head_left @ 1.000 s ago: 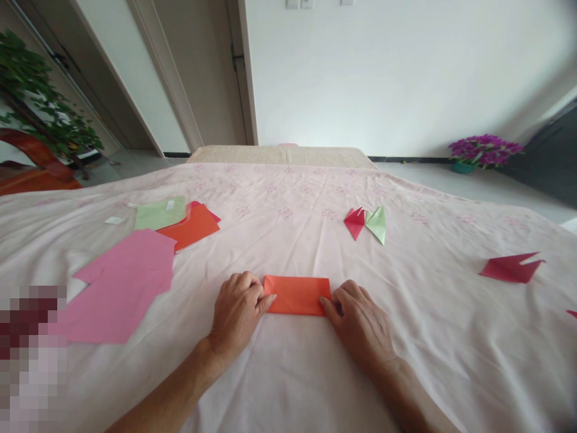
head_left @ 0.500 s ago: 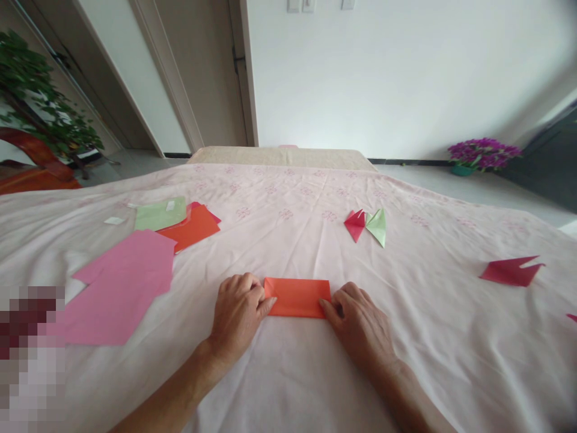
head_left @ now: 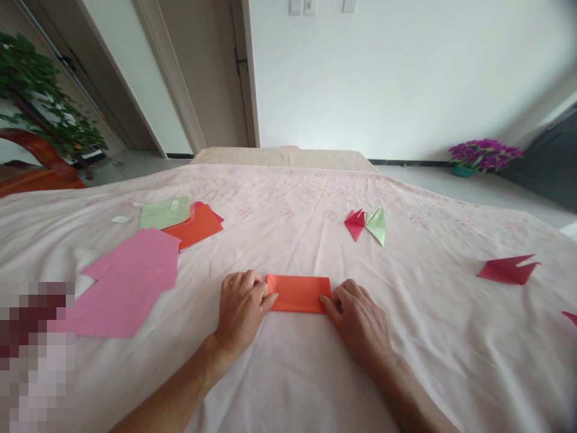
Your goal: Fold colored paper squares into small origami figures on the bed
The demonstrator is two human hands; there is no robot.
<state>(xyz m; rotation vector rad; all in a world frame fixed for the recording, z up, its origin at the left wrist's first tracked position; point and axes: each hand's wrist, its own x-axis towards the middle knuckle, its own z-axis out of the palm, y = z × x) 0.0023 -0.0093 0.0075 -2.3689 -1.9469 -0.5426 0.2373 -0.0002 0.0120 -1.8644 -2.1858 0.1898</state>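
We have the folded orange paper rectangle (head_left: pixel 298 294) lying on the pale pink floral cloth (head_left: pixel 288 246), our left hand (head_left: pixel 241 310) clamped on its left end, our right hand (head_left: pixel 363 319) clamped on its right! Left of that rectangle, we spot flat pink paper sheets (head_left: pixel 130 282); beyond it, rightward, a red folded-paper figure (head_left: pixel 355 225) sits beside a pale green folded-paper figure (head_left: pixel 377 227).

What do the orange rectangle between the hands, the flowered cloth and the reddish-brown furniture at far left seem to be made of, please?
Orange rectangle: probably matte paper, given its crisp, straight edges and flat surface.
Flowered cloth: likely soft, dull fabric, as it wrinkles and drapes.
Reddish-brown furniture: perhaps varnished wood, from its colour and slight sheen.
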